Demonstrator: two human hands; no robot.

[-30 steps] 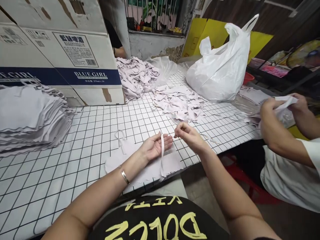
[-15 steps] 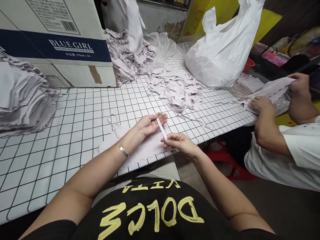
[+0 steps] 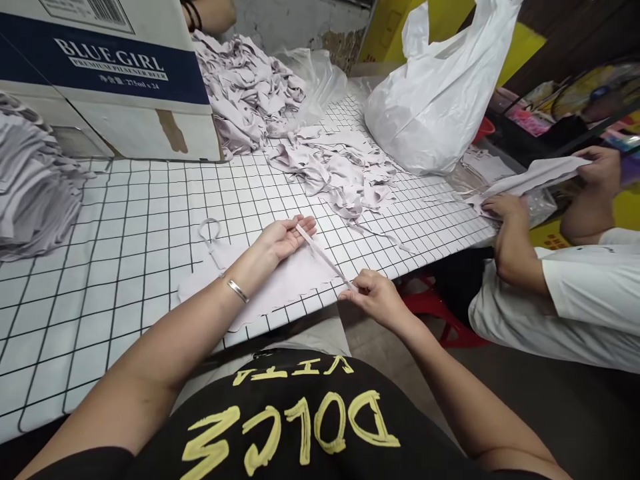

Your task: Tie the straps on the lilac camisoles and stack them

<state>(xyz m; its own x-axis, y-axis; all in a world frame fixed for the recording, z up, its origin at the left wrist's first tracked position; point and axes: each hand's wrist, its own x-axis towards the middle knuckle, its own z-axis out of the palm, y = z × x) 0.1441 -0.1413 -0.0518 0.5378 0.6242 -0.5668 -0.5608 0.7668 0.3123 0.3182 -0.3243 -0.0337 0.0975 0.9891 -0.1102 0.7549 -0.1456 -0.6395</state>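
Observation:
A narrow white elastic strip [image 3: 323,254] is stretched taut between my two hands. My left hand [image 3: 285,239] lies palm up over the table, fingers curled on the strip's upper end. My right hand [image 3: 374,297] pinches the lower end just off the table's front edge. Under the strip lies a flat pale lilac fabric piece [image 3: 280,283] with a white loop [image 3: 209,230] at its far left corner.
The grid-patterned table [image 3: 150,220] carries a fabric stack [image 3: 30,187] at left, a Blue Girl carton [image 3: 115,80], loose fabric pieces [image 3: 340,170], a heap [image 3: 245,87] and a white plastic bag [image 3: 440,100]. A co-worker's hands [image 3: 505,208] hold fabric at right.
My right hand has drawn down and right, off the table edge, stretching the strip out from my left hand. The view has tilted down.

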